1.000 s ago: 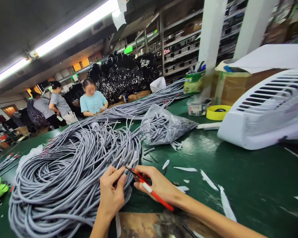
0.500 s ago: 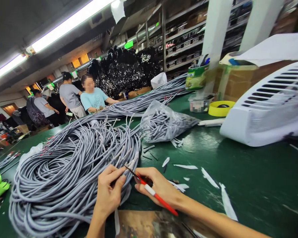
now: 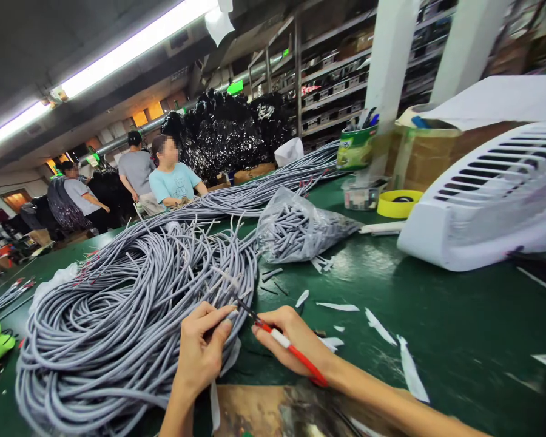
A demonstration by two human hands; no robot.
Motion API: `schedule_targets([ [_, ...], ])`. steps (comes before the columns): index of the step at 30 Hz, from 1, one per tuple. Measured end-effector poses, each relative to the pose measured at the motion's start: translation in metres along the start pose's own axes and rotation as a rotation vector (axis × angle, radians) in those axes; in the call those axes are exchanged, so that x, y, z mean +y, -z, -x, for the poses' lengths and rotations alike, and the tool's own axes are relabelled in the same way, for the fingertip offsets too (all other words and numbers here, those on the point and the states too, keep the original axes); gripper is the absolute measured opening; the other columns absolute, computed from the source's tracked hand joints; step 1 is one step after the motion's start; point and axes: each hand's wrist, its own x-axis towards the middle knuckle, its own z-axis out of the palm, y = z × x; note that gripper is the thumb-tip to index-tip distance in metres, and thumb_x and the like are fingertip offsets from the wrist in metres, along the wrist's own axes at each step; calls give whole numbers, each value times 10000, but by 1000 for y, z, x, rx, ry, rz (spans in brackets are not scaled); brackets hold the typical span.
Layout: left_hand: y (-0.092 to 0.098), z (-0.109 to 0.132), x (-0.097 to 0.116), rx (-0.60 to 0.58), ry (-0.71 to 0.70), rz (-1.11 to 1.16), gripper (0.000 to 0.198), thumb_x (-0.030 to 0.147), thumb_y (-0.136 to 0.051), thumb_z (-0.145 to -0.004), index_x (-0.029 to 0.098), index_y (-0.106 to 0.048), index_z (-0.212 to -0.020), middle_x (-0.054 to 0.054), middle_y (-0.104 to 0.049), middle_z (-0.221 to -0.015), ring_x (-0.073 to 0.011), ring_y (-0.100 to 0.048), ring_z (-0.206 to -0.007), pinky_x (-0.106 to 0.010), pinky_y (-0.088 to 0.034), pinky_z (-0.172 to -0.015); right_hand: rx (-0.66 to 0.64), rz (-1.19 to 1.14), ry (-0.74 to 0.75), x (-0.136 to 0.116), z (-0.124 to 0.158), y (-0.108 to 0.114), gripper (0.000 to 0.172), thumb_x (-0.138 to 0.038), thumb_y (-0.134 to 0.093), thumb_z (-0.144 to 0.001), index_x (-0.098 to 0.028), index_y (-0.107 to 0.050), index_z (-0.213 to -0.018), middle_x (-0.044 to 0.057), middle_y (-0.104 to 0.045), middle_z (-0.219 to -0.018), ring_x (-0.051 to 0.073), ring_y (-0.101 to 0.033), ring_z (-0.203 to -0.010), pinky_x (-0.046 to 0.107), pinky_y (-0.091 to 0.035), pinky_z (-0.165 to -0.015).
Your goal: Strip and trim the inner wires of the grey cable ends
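Observation:
A big heap of grey cables (image 3: pixel 131 309) lies coiled on the green table (image 3: pixel 437 315). At its near edge my left hand (image 3: pixel 202 352) pinches the end of one grey cable between thumb and fingers. My right hand (image 3: pixel 295 343) is closed on a red-handled tool (image 3: pixel 284 345) with a white band. The tool's dark tip points up-left and meets the cable end just above my left fingertips. Both forearms come in from the bottom edge.
A clear bag of cut grey pieces (image 3: pixel 295 230) lies behind my hands. White paper strips (image 3: pixel 382 328) litter the table. A white fan housing (image 3: pixel 486 200), yellow tape roll (image 3: pixel 398 203), green pen cup (image 3: pixel 355 145) and cardboard box (image 3: pixel 437 152) stand at the right. Three people (image 3: pixel 170 179) are at the far left.
My right hand and the tool have shifted slightly right and up, with the tip still at the cable end. The people at the far end have moved about.

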Motion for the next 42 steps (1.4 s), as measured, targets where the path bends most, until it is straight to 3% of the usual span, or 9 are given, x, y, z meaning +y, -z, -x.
schedule_targets([
  [7,-3,-1,0,18,-3,-75,248,230,-504,-812,160,-712,-928,-21,-543,-603,-118,-470,-530,-211,-364,-496,180,179,-70,4,-11,13,490,-534,-408,-753,-206,-258,-422,-41,-280,-410,87,-282,-425,224,-249,-419],
  [13,2,-3,-3,-89,66,-93,314,224,-517,-805,182,-642,-1090,-40,-679,-759,-133,-537,-601,-234,-446,-598,-29,733,-340,8,-14,41,228,-344,-484,-784,-191,-625,-691,65,-657,-708,191,-596,-663,246,-355,-548],
  [16,13,-1,-7,-183,125,-144,336,256,-509,-811,183,-624,-1118,-23,-687,-702,-147,-558,-575,-255,-471,-596,-71,802,-459,13,-12,58,160,-277,-542,-743,-171,-661,-734,138,-674,-790,266,-632,-757,285,-381,-573],
  [22,29,29,-11,-157,155,-271,272,278,-501,-821,179,-692,-989,-70,-708,-781,-198,-619,-697,-300,-492,-688,-127,829,-543,20,-12,73,152,-181,-538,-753,-135,-682,-766,189,-674,-854,302,-637,-849,321,-415,-620],
  [25,29,39,-6,-121,126,-344,258,270,-497,-827,179,-700,-958,-59,-685,-703,-169,-597,-622,-257,-476,-615,-131,795,-529,21,-11,73,136,-140,-558,-732,-108,-684,-772,216,-668,-870,332,-630,-867,349,-424,-634],
  [31,38,16,1,206,104,-340,252,247,-506,-804,144,-709,-912,-32,-598,-641,-120,-497,-531,-213,-403,-498,-37,611,-397,15,-9,65,144,-203,-549,-765,-136,-671,-727,179,-669,-843,338,-618,-865,402,-435,-683],
  [35,45,8,-4,237,167,-154,251,276,-547,-776,139,-714,-904,-6,-552,-608,-97,-454,-482,-189,-361,-424,45,307,-183,0,-18,39,240,-267,-444,-845,-153,-645,-912,104,-668,-896,215,-619,-829,328,-452,-761],
  [38,46,10,-9,226,146,-106,231,272,-574,-764,148,-721,-891,-36,-607,-688,-125,-537,-583,-211,-435,-519,31,49,-67,-16,-34,16,283,-275,-423,-845,-138,-577,-1039,68,-662,-876,151,-626,-689,252,-498,-625],
  [42,46,13,-12,204,92,-59,251,292,-554,-783,154,-720,-910,-90,-672,-891,-198,-609,-843,-288,-475,-766,-31,-215,48,-41,-54,-9,223,-289,-385,-840,-156,-559,-800,19,-609,-654,119,-590,-496,215,-482,-453],
])
